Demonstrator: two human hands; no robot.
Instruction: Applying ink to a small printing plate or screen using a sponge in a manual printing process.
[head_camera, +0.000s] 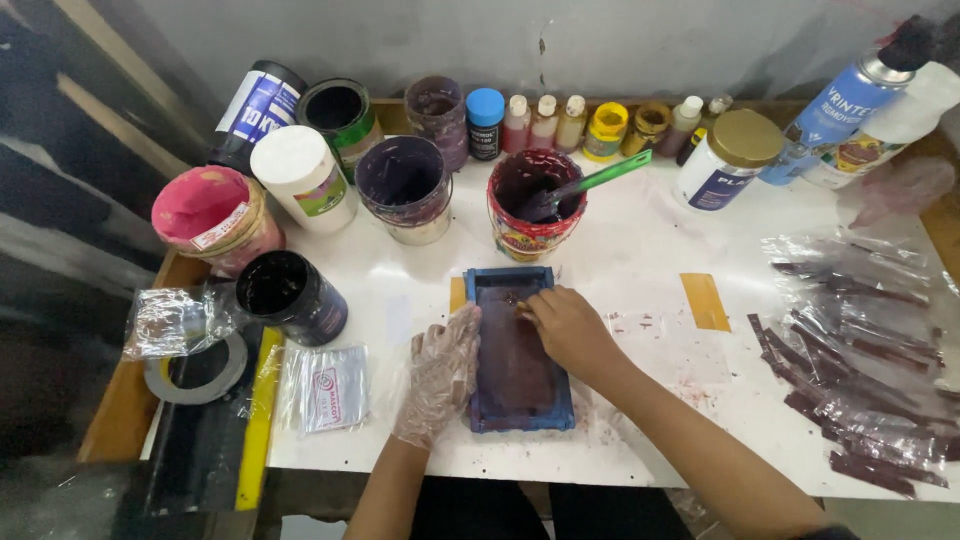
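A small blue-framed screen smeared with dark maroon ink lies flat on the white table top, near its front edge. My left hand, in a clear plastic glove, rests on the frame's left side and holds it down. My bare right hand lies over the upper part of the screen with fingers curled; whether it pinches anything is hidden. Just behind the frame stands an open pot of maroon ink with a green-handled spatula leaning in it.
Several ink tubs, cans and small bottles crowd the back of the table. A dark open can, a tape roll and a small plastic packet lie at left. Clear bags with maroon prints cover the right side; spray cans stand behind.
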